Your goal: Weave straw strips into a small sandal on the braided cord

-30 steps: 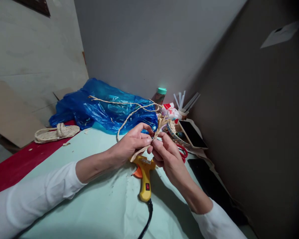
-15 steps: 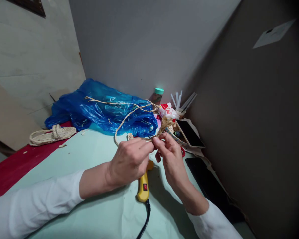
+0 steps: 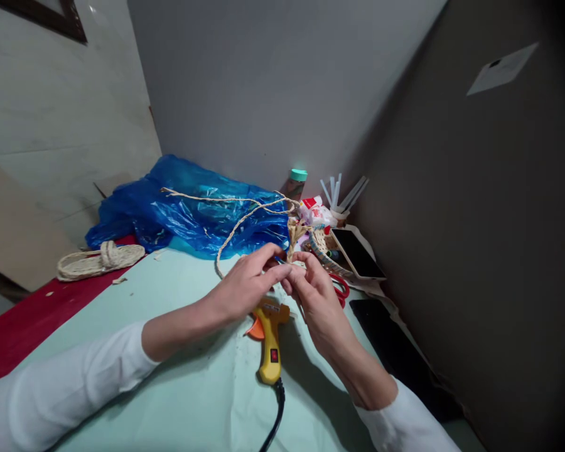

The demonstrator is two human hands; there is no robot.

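Note:
Fingertips together, my left hand (image 3: 245,282) and my right hand (image 3: 317,292) both pinch a bundle of straw fibre (image 3: 294,235) above the table. Its frayed tuft sticks up beyond my fingers; the pinched part is hidden by them. A thin braided straw cord (image 3: 235,227) loops over a blue plastic bag (image 3: 207,201) and passes out of sight behind my left hand. Below my hands lies a yellow glue gun (image 3: 270,348) with a red switch and an orange trigger. Red scissor handles (image 3: 341,289) show partly just right of my right hand.
A woven straw slipper (image 3: 101,260) lies at the left on red cloth (image 3: 42,320). To the right are a phone (image 3: 358,253) on a basket (image 3: 324,248), a black flat object (image 3: 395,351) and glue sticks in a cup (image 3: 341,213). A teal-lidded jar (image 3: 297,182) stands behind.
The straw tuft has swung from leaning right to standing upright. My left hand has turned and its fingers have stretched out, uncovering more of the glue gun and the scissor handles.

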